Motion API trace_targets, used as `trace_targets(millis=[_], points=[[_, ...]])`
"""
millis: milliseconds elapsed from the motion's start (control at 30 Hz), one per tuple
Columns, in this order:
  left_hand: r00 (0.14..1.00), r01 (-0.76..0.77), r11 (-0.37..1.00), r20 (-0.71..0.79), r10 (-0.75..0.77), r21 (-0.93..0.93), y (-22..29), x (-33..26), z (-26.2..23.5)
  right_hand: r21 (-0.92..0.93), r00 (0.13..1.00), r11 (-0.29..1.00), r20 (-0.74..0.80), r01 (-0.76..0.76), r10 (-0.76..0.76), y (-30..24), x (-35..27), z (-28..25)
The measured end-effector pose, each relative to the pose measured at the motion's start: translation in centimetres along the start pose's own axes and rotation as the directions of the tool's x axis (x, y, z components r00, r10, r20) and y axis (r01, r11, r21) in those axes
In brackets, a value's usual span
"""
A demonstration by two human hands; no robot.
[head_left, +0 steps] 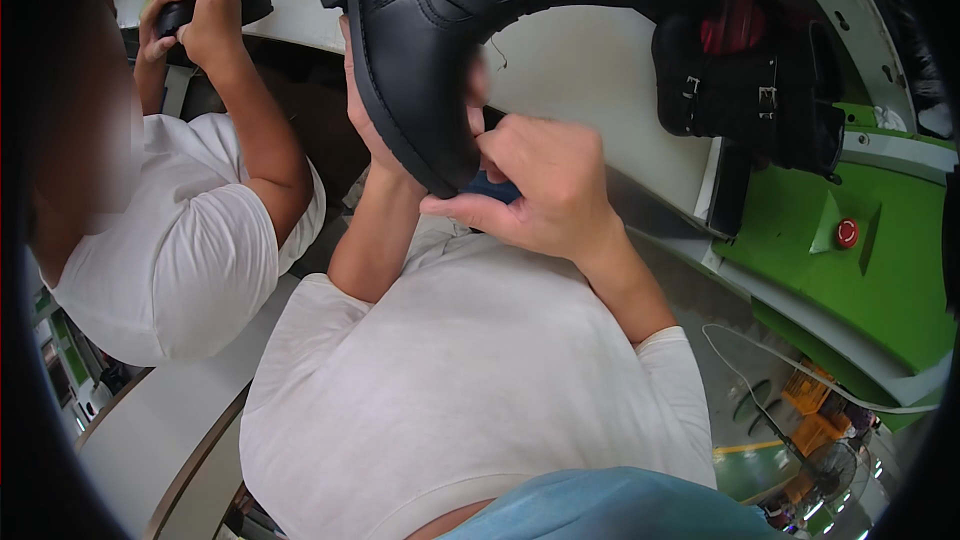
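A tall black boot (425, 70) with a side zipper and a thick ridged sole lies tilted in front of me, heel up at the left and toe pointing down toward my chest. My left hand (365, 115) is wrapped round it from the sole side; most of its fingers are hidden behind the boot. At the toe, my right hand (550, 180) has its fingers curled against the upper, and its thumb reaches under the toe tip. A loose thread (499, 52) shows on the white table beside the boot.
On the white conveyor table (590, 70) at the right lies another black boot (750, 90) with buckled straps. Beyond it stands a green machine panel (850, 290) with a red button (846, 233). Close at my left, a co-worker in white (190, 230) holds a black boot (178, 15).
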State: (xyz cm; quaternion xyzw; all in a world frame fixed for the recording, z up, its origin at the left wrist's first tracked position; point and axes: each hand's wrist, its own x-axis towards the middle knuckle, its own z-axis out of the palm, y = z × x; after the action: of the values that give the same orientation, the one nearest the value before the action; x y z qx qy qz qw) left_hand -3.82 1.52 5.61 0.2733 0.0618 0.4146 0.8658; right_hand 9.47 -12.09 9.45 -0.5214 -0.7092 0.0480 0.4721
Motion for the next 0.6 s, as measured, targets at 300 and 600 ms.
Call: trace_targets(millis=[300, 600], points=[[0.945, -0.146, 0.922, -0.225, 0.238, 0.358, 0.5, 0.3, 2.5, 0.266, 0.975, 0.939, 0.079, -0.22, 0.207, 1.4, -1.4, -1.8], [0.66, -0.713, -0.075, 0.703, 0.264, 0.698, 2.2, 2.1, 5.5, 0.612, 0.845, 0.597, 0.264, -0.519, 0.465, -1.6, -1.2, -10.1]])
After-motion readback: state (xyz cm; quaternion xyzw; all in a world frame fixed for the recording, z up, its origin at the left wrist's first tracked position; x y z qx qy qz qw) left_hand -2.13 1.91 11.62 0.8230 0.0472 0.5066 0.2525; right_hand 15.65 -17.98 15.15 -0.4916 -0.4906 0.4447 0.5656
